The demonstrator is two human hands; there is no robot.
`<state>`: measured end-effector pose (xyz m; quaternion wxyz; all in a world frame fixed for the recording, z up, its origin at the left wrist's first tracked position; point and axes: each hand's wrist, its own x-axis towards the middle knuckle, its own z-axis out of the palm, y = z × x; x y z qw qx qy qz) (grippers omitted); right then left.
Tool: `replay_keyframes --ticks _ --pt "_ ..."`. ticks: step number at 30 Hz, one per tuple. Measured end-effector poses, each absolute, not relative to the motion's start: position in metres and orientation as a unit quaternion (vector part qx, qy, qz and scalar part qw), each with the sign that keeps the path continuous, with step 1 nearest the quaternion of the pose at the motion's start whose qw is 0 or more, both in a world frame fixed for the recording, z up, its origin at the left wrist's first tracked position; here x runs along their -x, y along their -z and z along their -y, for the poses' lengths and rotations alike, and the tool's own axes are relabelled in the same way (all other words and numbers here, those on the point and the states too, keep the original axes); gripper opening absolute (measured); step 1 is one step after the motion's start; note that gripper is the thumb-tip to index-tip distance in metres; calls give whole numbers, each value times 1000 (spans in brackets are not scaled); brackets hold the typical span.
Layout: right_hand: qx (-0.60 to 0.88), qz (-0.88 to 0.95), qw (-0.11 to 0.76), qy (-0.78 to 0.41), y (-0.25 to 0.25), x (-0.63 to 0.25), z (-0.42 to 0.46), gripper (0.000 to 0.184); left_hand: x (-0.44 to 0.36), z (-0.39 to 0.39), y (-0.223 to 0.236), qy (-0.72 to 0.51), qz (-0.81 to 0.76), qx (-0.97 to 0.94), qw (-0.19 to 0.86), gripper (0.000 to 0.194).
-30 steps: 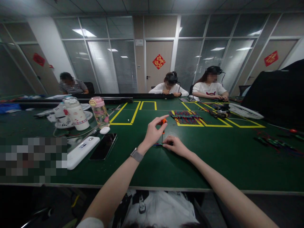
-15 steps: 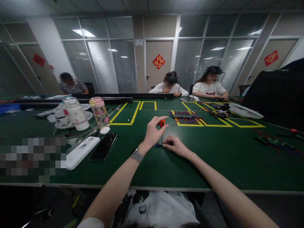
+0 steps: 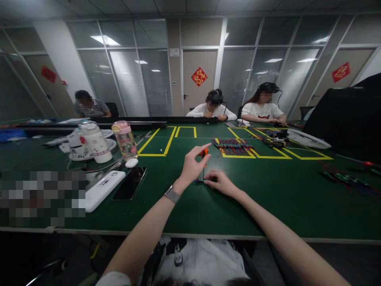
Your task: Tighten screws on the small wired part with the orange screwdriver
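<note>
My left hand (image 3: 192,165), with a watch on its wrist, curls thumb and fingers around the orange handle of a screwdriver (image 3: 204,152). The screwdriver stands upright, its thin dark shaft pointing down at a small green piece with wires (image 3: 200,180) on the table. From the right, my right hand (image 3: 222,183) pinches that piece at its near end, fingers closed and low to the tabletop. The fingertips partly cover the piece, so its exact kind and the screwdriver's tip cannot be made out.
On the green table (image 3: 178,214) lie a phone (image 3: 130,183), a white power bank (image 3: 105,191) and a white case (image 3: 131,163). Bottles (image 3: 125,141) stand left. Wired green pieces (image 3: 233,147) lie beyond my hands, others (image 3: 348,178) at right. Several people sit opposite.
Both hands keep nearly the same place. A little less of the orange handle shows between my left thumb and fingers, which have shifted slightly around it.
</note>
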<state>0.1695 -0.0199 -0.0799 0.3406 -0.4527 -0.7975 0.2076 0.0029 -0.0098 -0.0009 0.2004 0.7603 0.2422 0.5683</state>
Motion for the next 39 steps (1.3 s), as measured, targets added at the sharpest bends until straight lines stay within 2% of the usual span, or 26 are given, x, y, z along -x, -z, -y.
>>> replay_keyframes --ticks 4,10,12,16,18,26,29,33,39 --pt "451 798 342 -207 81 -170 19 12 -4 8 2 -551 -214 -762 265 46" --pt "454 796 342 -209 80 -169 20 13 -1 12 -2 -560 -264 -772 144 38" --pt "454 797 339 -209 80 -169 20 13 -1 13 -2 -553 -265 -778 134 38" --pt "455 798 337 -206 79 -169 21 14 -2 11 1 -523 -226 -796 205 55" --pt "454 798 339 -207 78 -169 21 13 -2 9 3 -517 -218 -797 223 57" --pt "454 799 337 -204 79 -169 20 13 1 11 0 -511 -287 -805 92 50" --pt "452 799 339 -205 80 -170 20 13 0 13 -1 -510 -269 -813 87 49" --pt "453 798 340 -207 79 -170 20 13 0 12 -1 -508 -243 -820 103 58" --pt "456 794 342 -213 77 -169 22 12 1 10 -1 -507 -286 -809 85 54"
